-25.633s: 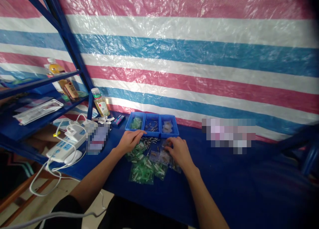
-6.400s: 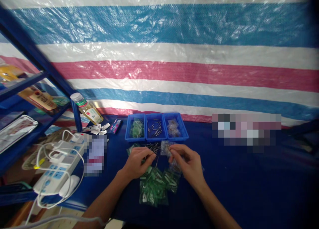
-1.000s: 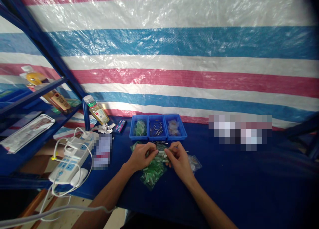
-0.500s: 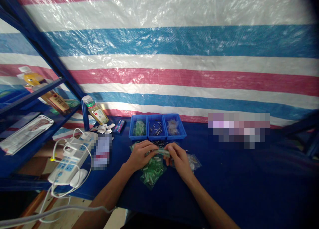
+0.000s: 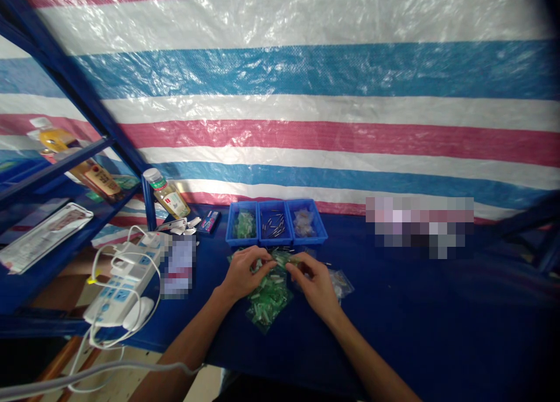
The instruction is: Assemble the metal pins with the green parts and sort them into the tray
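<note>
Between the fingertips of both hands is a small see-through greenish plastic bag (image 5: 280, 256). My left hand (image 5: 246, 275) pinches its left side, thumb and fingers bent inward. My right hand (image 5: 315, 284) grips the right side, its fingers curled. Below them lies a pile of green plastic packets (image 5: 268, 303) with small pale pieces inside. A clear bag (image 5: 342, 284) is partly hidden behind my right hand. Several thin dark metal pieces (image 5: 286, 249) lie just beyond the fingertips.
Behind the hands stand three joined blue bins: green packets (image 5: 245, 224), thin metal pieces (image 5: 273, 224) and clear packets (image 5: 305, 223). At left are a drink bottle (image 5: 167, 195), a small box (image 5: 209, 222), a power strip (image 5: 126, 282) with white cables, and a blue metal rack (image 5: 83, 93).
The bag between my hands has turned from a flat, narrow edge to a more upright, greener face. My right fingers have shifted slightly left, with the thumb drawn in.
</note>
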Demonstrator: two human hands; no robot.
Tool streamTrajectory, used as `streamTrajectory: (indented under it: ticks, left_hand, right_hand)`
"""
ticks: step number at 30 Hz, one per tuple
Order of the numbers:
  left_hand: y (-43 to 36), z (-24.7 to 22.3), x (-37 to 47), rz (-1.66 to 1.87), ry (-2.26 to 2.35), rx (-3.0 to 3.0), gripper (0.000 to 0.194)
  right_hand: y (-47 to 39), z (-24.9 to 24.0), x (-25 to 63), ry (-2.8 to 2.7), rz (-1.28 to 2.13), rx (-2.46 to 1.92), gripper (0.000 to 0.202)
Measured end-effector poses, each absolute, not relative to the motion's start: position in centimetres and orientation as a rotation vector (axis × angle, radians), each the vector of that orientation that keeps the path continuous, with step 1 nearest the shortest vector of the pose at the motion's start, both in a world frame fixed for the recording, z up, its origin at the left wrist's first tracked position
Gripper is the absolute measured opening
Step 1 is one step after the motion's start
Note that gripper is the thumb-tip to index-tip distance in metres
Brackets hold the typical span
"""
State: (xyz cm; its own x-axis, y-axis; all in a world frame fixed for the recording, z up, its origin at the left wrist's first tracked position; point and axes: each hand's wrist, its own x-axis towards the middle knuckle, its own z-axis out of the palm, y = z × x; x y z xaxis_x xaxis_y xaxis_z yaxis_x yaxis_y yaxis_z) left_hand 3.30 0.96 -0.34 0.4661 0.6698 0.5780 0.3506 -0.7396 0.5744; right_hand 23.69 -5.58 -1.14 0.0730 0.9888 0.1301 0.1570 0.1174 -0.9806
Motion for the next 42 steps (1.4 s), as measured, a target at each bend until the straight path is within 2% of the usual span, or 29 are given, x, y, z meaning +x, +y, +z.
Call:
streamTrajectory:
  ticks: [2, 5, 7, 10, 17, 22, 28, 32, 37, 42]
  left_hand:
    - [0.97, -0.07, 3.29, 1.136, 0.808, 2.357, 0.012]
    - [1.02, 0.32, 3.26, 1.094, 0.738, 2.381, 0.027]
    - [1.08, 0.36, 3.25, 1.108, 0.725, 2.395, 0.031]
    - [1.23, 0.21, 3.22, 1.134, 0.726, 2.415, 0.026]
    - [1.42, 0.39, 3.14, 1.143, 0.675, 2.411, 0.015]
    - [1.29, 0.49, 3.30, 1.180, 0.720, 2.352, 0.009]
    - [1.09, 0.10, 3.34, 1.213, 0.761, 2.291, 0.014]
    - [1.03, 0.38, 3.21, 1.165, 0.760, 2.350, 0.023]
    - [1.39, 0.27, 3.12, 1.151, 0.707, 2.405, 0.033]
    - [1.64, 0.05, 3.14, 1.166, 0.739, 2.408, 0.027]
  right_hand:
    - [-5.62, -1.45, 23.51, -1.220, 1.037, -1.269, 0.031]
    - [-5.63, -1.70, 23.34, -1.115, 1.068, -1.213, 0.046]
    - [-5.64, -1.65, 23.41, -1.101, 1.079, -1.190, 0.043]
    - [-5.70, -1.45, 23.72, -1.126, 1.095, -1.196, 0.029]
    - [-5.79, -1.42, 23.93, -1.202, 1.110, -1.145, 0.029]
    - [-5.54, -1.39, 23.85, -1.240, 0.964, -1.200, 0.024]
    - [-5.52, -1.38, 23.69, -1.194, 0.993, -1.230, 0.027]
    - [-5.64, -1.50, 23.33, -1.093, 1.078, -1.137, 0.031]
    - [-5.70, -1.34, 23.44, -1.097, 1.059, -1.129, 0.024]
    - [-5.77, -1.03, 23.89, -1.198, 1.050, -1.226, 0.029]
